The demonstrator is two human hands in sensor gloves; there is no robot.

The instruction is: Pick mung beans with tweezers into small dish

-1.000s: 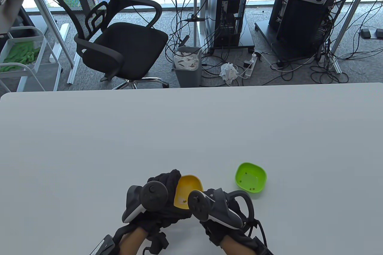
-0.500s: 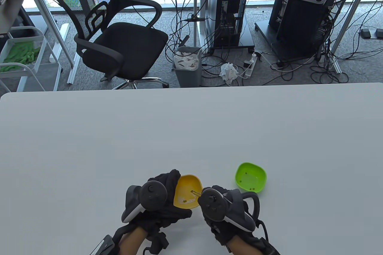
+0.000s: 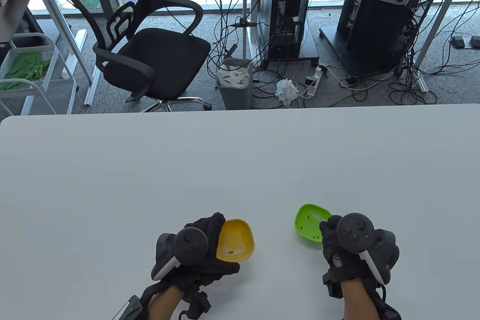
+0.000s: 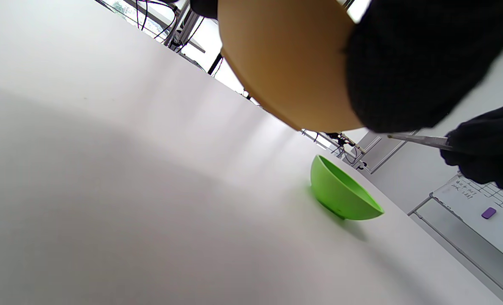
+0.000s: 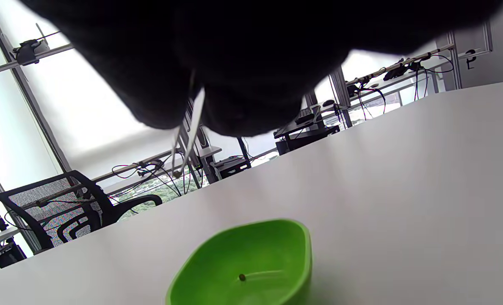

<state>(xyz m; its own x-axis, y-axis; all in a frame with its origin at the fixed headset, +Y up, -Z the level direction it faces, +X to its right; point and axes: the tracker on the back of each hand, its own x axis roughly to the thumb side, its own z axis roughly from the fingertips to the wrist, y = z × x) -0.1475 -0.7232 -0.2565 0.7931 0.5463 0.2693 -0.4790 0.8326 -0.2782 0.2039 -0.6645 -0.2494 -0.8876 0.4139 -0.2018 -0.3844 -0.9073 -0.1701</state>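
My left hand (image 3: 210,239) grips a yellow dish (image 3: 237,240) by its left rim and holds it tilted, just off the table. A few mung beans (image 3: 232,251) lie in it. Its underside fills the top of the left wrist view (image 4: 285,63). My right hand (image 3: 337,239) pinches metal tweezers (image 3: 317,216), whose tips point over the green dish (image 3: 308,227). In the right wrist view the tweezers (image 5: 189,131) hang above the green dish (image 5: 251,262) with a small bean at their tips. Several beans (image 3: 317,238) lie in the green dish.
The white table (image 3: 240,162) stretches far beyond and to both sides of the dishes. Past its far edge stand an office chair (image 3: 150,50), a waste bin (image 3: 235,83) and computer towers (image 3: 287,12) with cables.
My right hand has moved right with the tweezers, from over the yellow dish to over the green dish. My left hand and the yellow dish have stayed in place.
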